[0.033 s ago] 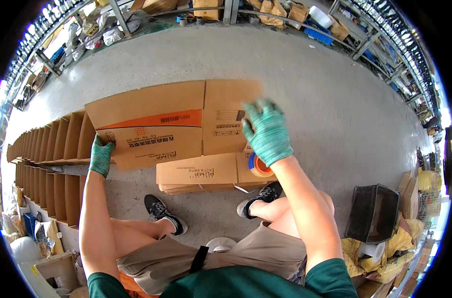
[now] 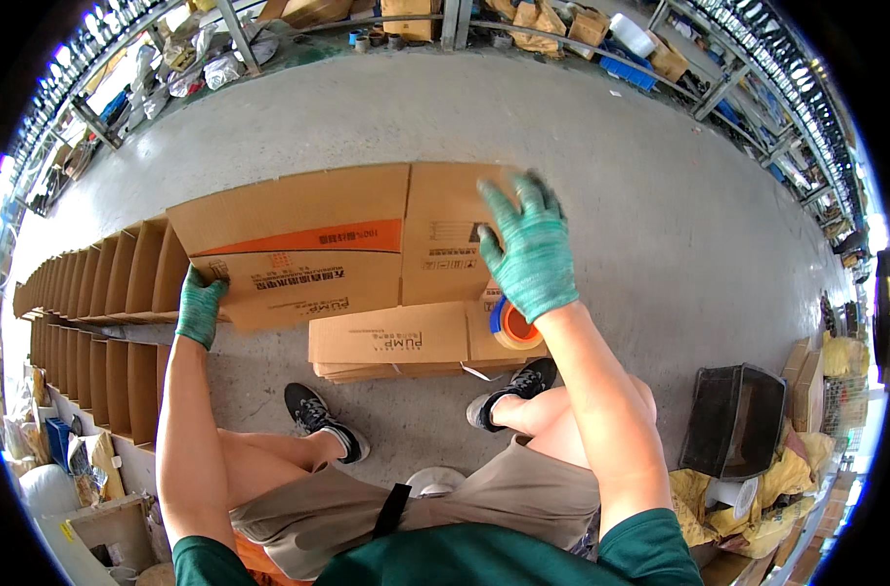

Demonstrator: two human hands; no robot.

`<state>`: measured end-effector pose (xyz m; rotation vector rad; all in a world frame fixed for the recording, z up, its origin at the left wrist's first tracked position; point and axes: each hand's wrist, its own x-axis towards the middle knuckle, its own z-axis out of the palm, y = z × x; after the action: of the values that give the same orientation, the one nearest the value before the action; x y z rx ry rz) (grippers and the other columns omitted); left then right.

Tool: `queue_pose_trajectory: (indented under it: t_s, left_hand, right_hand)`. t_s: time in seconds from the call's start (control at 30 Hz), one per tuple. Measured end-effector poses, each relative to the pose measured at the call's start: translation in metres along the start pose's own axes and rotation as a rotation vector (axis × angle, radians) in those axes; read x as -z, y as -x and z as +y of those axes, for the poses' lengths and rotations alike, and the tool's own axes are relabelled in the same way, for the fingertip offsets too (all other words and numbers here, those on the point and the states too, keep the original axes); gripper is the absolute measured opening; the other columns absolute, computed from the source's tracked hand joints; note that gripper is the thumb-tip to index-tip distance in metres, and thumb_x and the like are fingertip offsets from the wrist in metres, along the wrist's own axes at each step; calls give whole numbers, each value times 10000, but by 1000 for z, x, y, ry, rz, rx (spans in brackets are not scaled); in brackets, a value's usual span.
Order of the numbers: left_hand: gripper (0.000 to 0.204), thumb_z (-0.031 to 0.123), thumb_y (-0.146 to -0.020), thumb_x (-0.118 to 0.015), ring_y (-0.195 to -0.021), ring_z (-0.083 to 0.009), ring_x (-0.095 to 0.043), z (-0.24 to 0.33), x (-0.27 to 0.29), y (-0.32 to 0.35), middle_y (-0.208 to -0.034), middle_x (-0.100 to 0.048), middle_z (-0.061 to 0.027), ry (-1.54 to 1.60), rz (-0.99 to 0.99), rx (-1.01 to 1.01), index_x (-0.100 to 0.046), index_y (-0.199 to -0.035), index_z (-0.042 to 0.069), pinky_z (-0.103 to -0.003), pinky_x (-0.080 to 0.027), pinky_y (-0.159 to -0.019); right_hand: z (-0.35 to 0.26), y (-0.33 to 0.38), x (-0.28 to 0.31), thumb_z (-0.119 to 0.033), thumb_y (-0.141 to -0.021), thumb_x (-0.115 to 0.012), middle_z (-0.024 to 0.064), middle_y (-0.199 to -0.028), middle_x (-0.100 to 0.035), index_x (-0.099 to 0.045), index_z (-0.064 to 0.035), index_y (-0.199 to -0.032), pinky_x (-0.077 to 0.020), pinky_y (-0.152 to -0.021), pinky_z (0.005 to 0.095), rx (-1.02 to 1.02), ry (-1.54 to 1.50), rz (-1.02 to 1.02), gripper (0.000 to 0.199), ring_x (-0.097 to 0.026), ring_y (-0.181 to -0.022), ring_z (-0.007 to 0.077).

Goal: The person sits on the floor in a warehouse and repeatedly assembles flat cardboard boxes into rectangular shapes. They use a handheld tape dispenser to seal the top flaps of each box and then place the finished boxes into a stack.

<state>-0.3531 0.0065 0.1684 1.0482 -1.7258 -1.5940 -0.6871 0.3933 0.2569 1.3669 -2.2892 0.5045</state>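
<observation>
A printed cardboard carton [image 2: 308,239], brown with an orange stripe, is held up in front of me. My left hand [image 2: 201,308], in a green glove, grips its lower left edge, thumb on the printed face. Over the carton's right end is my gloved right hand [image 2: 533,249], fingers spread and slightly blurred; I cannot tell whether it touches the cardboard. Beneath lies a stack of flat cartons [image 2: 391,337]. A roll of tape [image 2: 511,322] with a blue and orange rim rests at the stack's right end, partly behind my right wrist.
Rows of opened cartons [image 2: 137,273] stand upright at the left. My shoes [image 2: 320,420] are planted just before the stack. A black plastic bin [image 2: 733,420] sits at the right beside yellow sacks [image 2: 772,498]. Metal racks [image 2: 455,24] with mixed goods line the far side.
My right hand has shifted slightly, its fingers swinging up and spreading at the carton's right end. The carton's right part has dipped a little. My left hand keeps its grip.
</observation>
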Motion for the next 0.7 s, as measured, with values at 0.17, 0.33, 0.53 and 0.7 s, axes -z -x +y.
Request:
queue_pose_trajectory:
  t_s: [0.17, 0.33, 0.53, 0.7]
  left_hand:
    - [582, -134, -812, -568, -1086, -178, -604, -1, 2, 3, -1212, -634, -53, -47, -42, 2, -531, -1360, 56, -316, -499, -960]
    - [548, -145, -826, -576, -1122, -203, -600, -7, 2, 4, -1227, -625, -65, -128, -32, 9, -536, -1334, 58, -325, -496, -979]
    - [519, -126, -852, -595, -1134, -206, -599, -18, 10, 2, -1256, -613, -81, -125, -85, -1, -517, -1339, 37, -332, -511, -972]
    - [469, -84, -862, -646, -1094, -167, -602, 11, -6, 20, -1230, -622, -72, -164, -255, 67, -519, -1304, 8, -316, -530, -935]
  right_hand:
    - [-13, -20, -10, -224, -871, -692, 104, -1604, -277, -386, -214, -1519, -302, -1152, 646, -136, 77, -200, 717, -252, -1451, 506]
    - [-11, -10, -21, -165, -866, -660, 113, -1582, -335, -416, -207, -1507, -314, -1139, 651, -60, -39, -88, 687, -255, -1435, 542]
    - [-12, -8, -22, -46, -812, -643, 124, -1530, -415, -578, -119, -1213, -300, -1153, 623, 7, -232, 28, 413, -273, -1439, 523]
    - [-13, -29, 15, 169, -723, -592, 197, -1451, -495, -575, -65, -864, -274, -1199, 516, 136, -642, 154, 274, -376, -1416, 456]
